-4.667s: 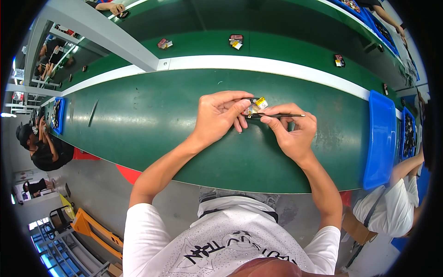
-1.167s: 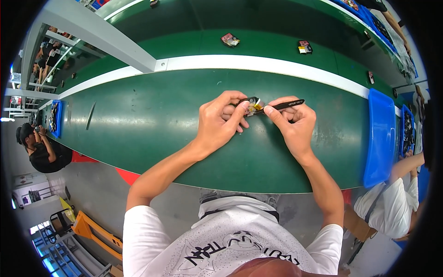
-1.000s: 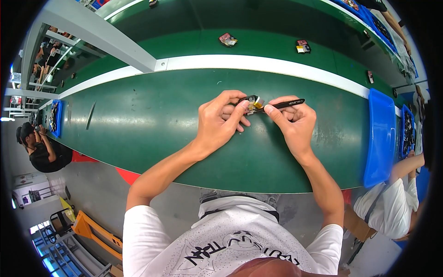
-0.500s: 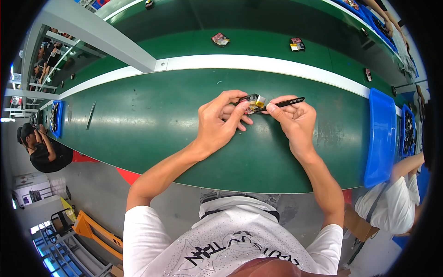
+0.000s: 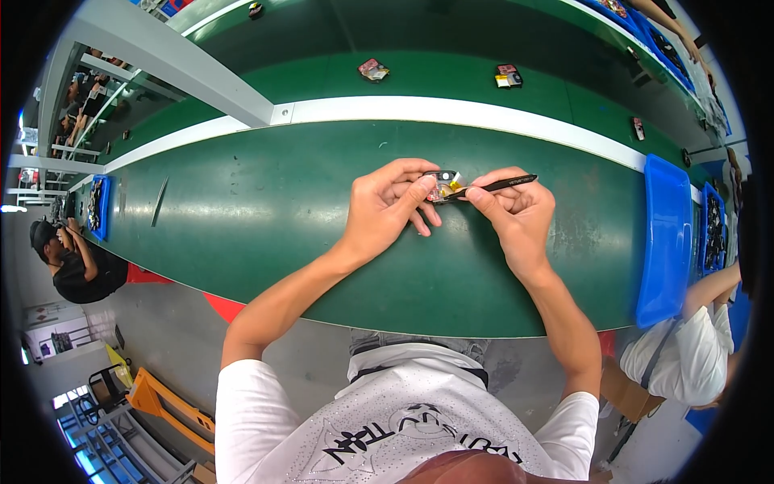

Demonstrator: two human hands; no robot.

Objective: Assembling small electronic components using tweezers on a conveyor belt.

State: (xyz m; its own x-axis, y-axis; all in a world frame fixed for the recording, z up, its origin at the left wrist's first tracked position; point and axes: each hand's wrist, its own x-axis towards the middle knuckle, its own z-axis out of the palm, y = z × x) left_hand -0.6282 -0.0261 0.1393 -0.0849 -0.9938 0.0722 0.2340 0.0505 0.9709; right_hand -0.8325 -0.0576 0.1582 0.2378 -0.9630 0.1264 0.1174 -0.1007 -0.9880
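Note:
Between the thumb and fingers of my left hand [image 5: 393, 202] is a small electronic device [image 5: 442, 185] with a black casing, its inner parts showing white, yellow and red. My right hand [image 5: 513, 211] grips a pair of black tweezers [image 5: 504, 183] in a pinch. The tweezers slant down to the left, and their tip is at the device's inner parts; whether the tip grasps anything is too small to tell. Both hands are just above the green worktable [image 5: 274, 218].
A blue tray [image 5: 665, 242] stands at the table's right end. Another pair of tweezers [image 5: 160, 202] lies at the left. Beyond a white rail [image 5: 451, 112], a green belt carries similar devices [image 5: 373, 70], [image 5: 508, 77]. Filled blue bins [image 5: 98, 208] and co-workers [image 5: 81, 258] are at both sides.
The devices on the belt beyond the rail have shifted left. My right hand has tilted the tweezers slightly, and the held device has turned a little in my left hand.

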